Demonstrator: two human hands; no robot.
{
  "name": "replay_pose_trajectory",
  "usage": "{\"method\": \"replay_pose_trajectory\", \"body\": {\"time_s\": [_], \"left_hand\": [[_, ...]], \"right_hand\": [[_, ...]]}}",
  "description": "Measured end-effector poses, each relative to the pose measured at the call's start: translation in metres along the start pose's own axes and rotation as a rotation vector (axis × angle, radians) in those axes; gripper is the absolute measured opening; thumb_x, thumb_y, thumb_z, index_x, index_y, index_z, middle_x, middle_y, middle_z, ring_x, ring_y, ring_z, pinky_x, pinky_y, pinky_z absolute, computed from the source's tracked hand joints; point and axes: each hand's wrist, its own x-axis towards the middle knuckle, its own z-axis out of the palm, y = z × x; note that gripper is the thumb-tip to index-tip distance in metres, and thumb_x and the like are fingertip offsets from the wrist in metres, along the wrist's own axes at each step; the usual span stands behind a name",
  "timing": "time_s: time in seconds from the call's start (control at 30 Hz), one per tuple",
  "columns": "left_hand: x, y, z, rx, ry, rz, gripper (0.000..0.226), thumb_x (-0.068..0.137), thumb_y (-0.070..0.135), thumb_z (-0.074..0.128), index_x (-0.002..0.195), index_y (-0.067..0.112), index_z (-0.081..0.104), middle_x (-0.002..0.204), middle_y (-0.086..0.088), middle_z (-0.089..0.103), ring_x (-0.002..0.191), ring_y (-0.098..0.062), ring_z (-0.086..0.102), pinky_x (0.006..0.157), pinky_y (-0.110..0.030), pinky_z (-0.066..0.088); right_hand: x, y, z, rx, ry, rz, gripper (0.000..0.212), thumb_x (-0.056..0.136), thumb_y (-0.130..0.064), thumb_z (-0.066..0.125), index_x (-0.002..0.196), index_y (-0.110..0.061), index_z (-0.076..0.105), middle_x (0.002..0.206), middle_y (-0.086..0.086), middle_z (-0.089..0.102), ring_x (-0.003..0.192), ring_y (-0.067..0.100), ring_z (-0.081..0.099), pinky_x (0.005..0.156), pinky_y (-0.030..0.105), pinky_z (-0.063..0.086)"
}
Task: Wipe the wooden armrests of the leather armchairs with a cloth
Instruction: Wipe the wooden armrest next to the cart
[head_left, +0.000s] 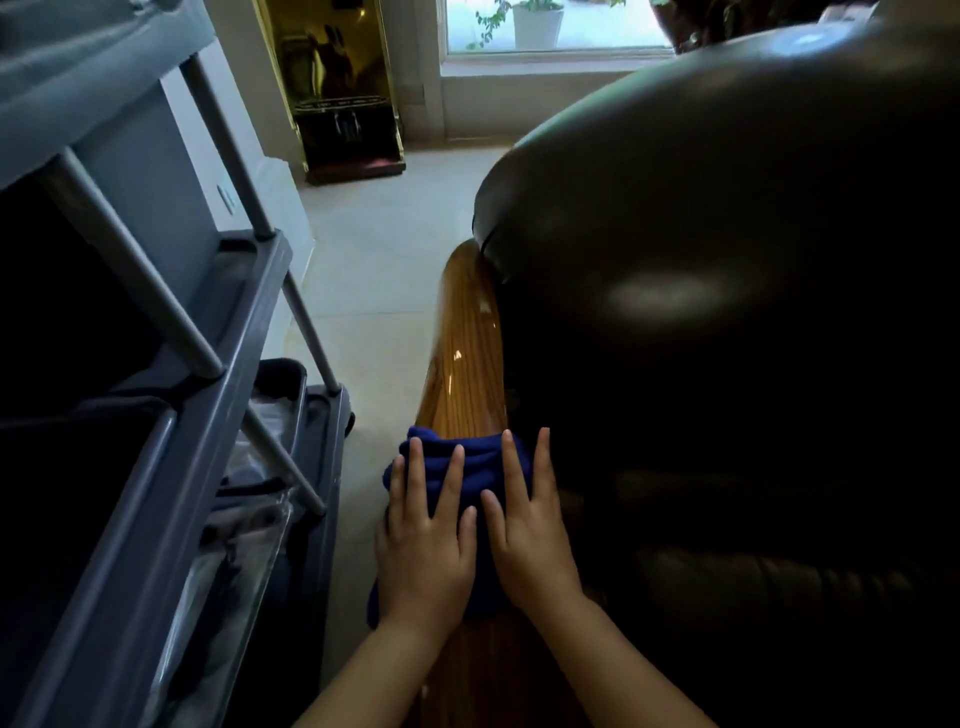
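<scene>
A glossy wooden armrest (467, 358) runs away from me along the left side of a dark leather armchair (727, 312). A bunched blue cloth (480, 460) lies across the armrest near me. My left hand (423, 540) and my right hand (530, 535) press flat on the cloth side by side, fingers spread and pointing forward. The cloth wraps over the armrest's left edge, and its underside is hidden by my hands.
A grey cleaning cart (171, 415) with shelves and metal posts stands close on the left, leaving a narrow strip of pale tiled floor (374, 270) between it and the chair. A gold-framed stand (343, 88) and a window with a potted plant (535, 23) are at the back.
</scene>
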Motion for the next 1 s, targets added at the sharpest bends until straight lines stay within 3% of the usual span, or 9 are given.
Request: {"method": "replay_pose_trajectory", "body": {"time_s": [0.17, 0.27, 0.43, 0.53, 0.63, 0.77, 0.87, 1.0], "left_hand": [[0.058, -0.002, -0.003, -0.116, -0.036, 0.005, 0.058, 0.095, 0.036, 0.029, 0.130, 0.048, -0.015, 0.147, 0.009, -0.025, 0.144, -0.019, -0.009, 0.115, -0.039, 0.017], [0.087, -0.005, -0.004, -0.203, -0.034, 0.002, 0.057, 0.095, 0.034, 0.030, 0.130, 0.050, -0.012, 0.155, 0.004, -0.016, 0.145, -0.018, -0.004, 0.114, -0.035, 0.017], [0.144, 0.001, -0.007, -0.284, -0.120, -0.065, 0.057, 0.097, 0.030, 0.031, 0.144, 0.035, 0.000, 0.157, -0.005, -0.010, 0.145, -0.022, -0.001, 0.117, -0.039, 0.013], [0.156, -0.004, -0.019, -0.344, -0.184, -0.055, 0.064, 0.096, 0.029, 0.035, 0.142, 0.035, -0.009, 0.155, -0.002, -0.022, 0.143, -0.021, -0.014, 0.116, -0.040, 0.001], [0.144, -0.023, -0.034, -0.397, -0.160, 0.111, 0.065, 0.094, 0.021, 0.042, 0.137, 0.043, -0.002, 0.156, 0.006, -0.014, 0.143, -0.012, -0.011, 0.116, -0.033, 0.000], [0.138, -0.029, -0.034, -0.317, -0.359, 0.181, 0.059, 0.095, 0.017, 0.041, 0.137, 0.039, 0.006, 0.153, 0.011, -0.014, 0.144, -0.011, -0.008, 0.117, -0.030, 0.000], [0.151, -0.024, -0.032, -0.341, -0.389, 0.132, 0.058, 0.095, 0.018, 0.041, 0.143, 0.032, 0.010, 0.156, 0.007, -0.013, 0.144, -0.012, -0.010, 0.119, -0.035, 0.001], [0.173, -0.023, -0.037, -0.332, -0.430, 0.116, 0.061, 0.094, 0.018, 0.045, 0.143, 0.032, 0.012, 0.157, 0.004, -0.011, 0.144, -0.011, -0.006, 0.114, -0.025, 0.002]], "right_hand": [[0.060, -0.006, 0.000, -0.006, -0.049, 0.009, 0.057, 0.095, -0.044, 0.026, 0.125, -0.057, -0.021, 0.137, -0.022, -0.042, 0.141, 0.012, -0.017, 0.118, 0.040, 0.011], [0.091, -0.005, 0.004, -0.012, -0.023, 0.000, 0.054, 0.095, -0.045, 0.024, 0.126, -0.058, -0.019, 0.133, -0.026, -0.044, 0.140, 0.012, -0.018, 0.115, 0.034, 0.003], [0.149, -0.009, 0.005, -0.044, -0.029, 0.055, 0.056, 0.096, -0.041, 0.025, 0.142, -0.040, -0.008, 0.145, -0.012, -0.033, 0.139, 0.013, -0.019, 0.109, 0.032, -0.003], [0.157, -0.002, -0.017, 0.106, -0.110, 0.019, 0.052, 0.097, -0.039, 0.029, 0.142, -0.043, 0.003, 0.154, -0.008, -0.019, 0.140, 0.011, -0.013, 0.107, 0.029, -0.006], [0.147, 0.016, -0.047, 0.106, -0.169, -0.128, 0.053, 0.093, -0.032, 0.045, 0.136, -0.051, 0.020, 0.151, -0.018, 0.005, 0.136, 0.000, -0.001, 0.110, 0.024, 0.003], [0.144, 0.020, -0.047, -0.068, -0.340, -0.228, 0.063, 0.087, -0.029, 0.057, 0.138, -0.044, 0.023, 0.147, -0.022, -0.009, 0.137, 0.001, -0.011, 0.111, 0.025, -0.001], [0.153, 0.018, -0.041, -0.032, -0.319, -0.214, 0.063, 0.087, -0.030, 0.056, 0.140, -0.039, 0.023, 0.146, -0.022, -0.016, 0.136, 0.001, -0.015, 0.110, 0.024, -0.002], [0.171, 0.016, -0.041, -0.015, -0.315, -0.188, 0.064, 0.088, -0.029, 0.056, 0.141, -0.037, 0.023, 0.149, -0.018, -0.017, 0.135, 0.002, -0.014, 0.111, 0.026, -0.001]]}}
